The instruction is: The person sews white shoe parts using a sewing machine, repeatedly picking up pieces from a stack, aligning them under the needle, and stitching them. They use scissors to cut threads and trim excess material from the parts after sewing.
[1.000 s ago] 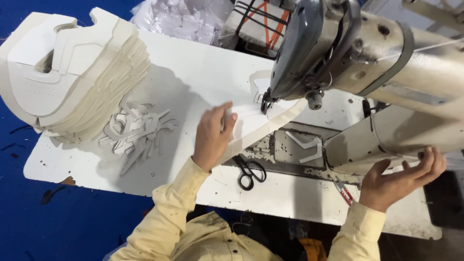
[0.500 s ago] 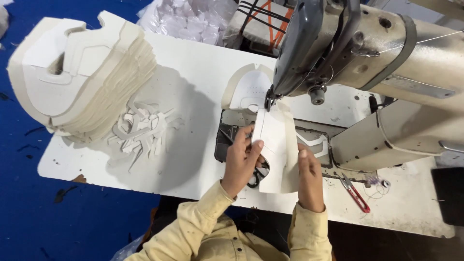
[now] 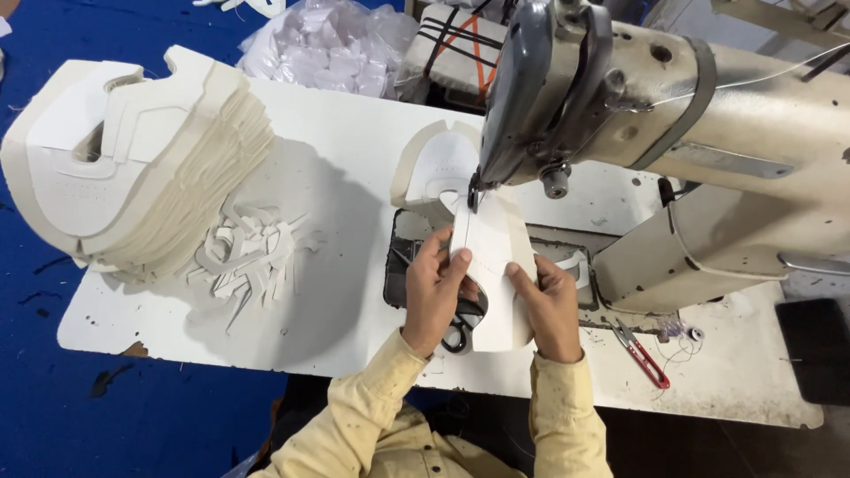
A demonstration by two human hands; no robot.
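1. My left hand lies at about 7 o'clock from the needle, fingers curled down onto the left edge of the white cut piece; thumb and fingertips pinch and press that edge, so this hand is closed on the piece.
2. My right hand sits at about 5 o'clock from the needle, flat on the right side of the same piece, forefinger stretched toward the seam line. It presses rather than clasps; I cannot tell whether any finger goes under the edge.
3. The white cut piece runs from between my hands up to 12 o'clock, its narrow top end under the presser foot of the sewing machine.
4. Black-handled scissors lie on the table partly beneath the piece, just below my left hand.
5. At 4 o'clock from my right hand, small red thread snips lie on the white table, near a tangle of loose thread.
6. A second curved white piece lies beyond the needle at 11 o'clock, touching the machine's bed plate.
7. At 9 o'clock, well apart from my hands, a heap of narrow white offcuts lies on the table.
8. Beyond it, at 10 o'clock, a tall leaning stack of cut white pieces overhangs the table's left edge.
9. Farthest, at 12 o'clock, a clear bag of white pieces lies behind the table.
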